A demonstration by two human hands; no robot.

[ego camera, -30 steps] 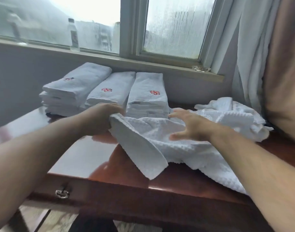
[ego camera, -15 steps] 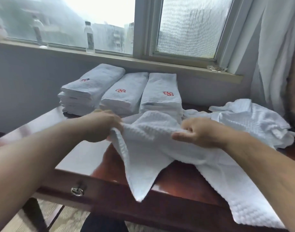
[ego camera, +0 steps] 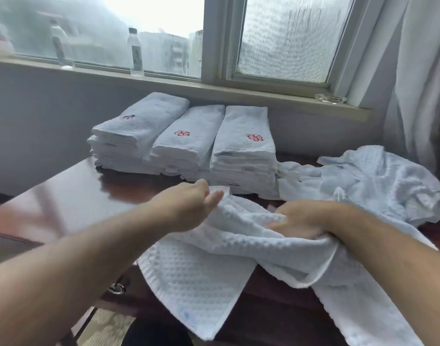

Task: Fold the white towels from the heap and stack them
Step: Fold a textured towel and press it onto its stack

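A white waffle-weave towel (ego camera: 201,278) lies crumpled across the near edge of the dark wooden table (ego camera: 71,198), with two ends hanging over the front. My left hand (ego camera: 189,208) pinches its upper edge at the left. My right hand (ego camera: 303,218) grips a bunch of the same towel further right; its fingers are blurred and partly buried in cloth. Behind them stand three stacks of folded white towels (ego camera: 243,148) with red logos. The heap of unfolded towels (ego camera: 378,181) lies at the back right.
Two plastic bottles (ego camera: 135,53) stand on the window sill behind the stacks, and a small glass dish (ego camera: 329,98) sits on the sill at the right. A curtain (ego camera: 418,78) hangs at the right. A metal drawer pull (ego camera: 116,288) shows under the table's front edge.
Both hands have pulled the towel nearer and lower, so more of it hangs over the front edge. The right hand went from flat on the cloth to gripping it.
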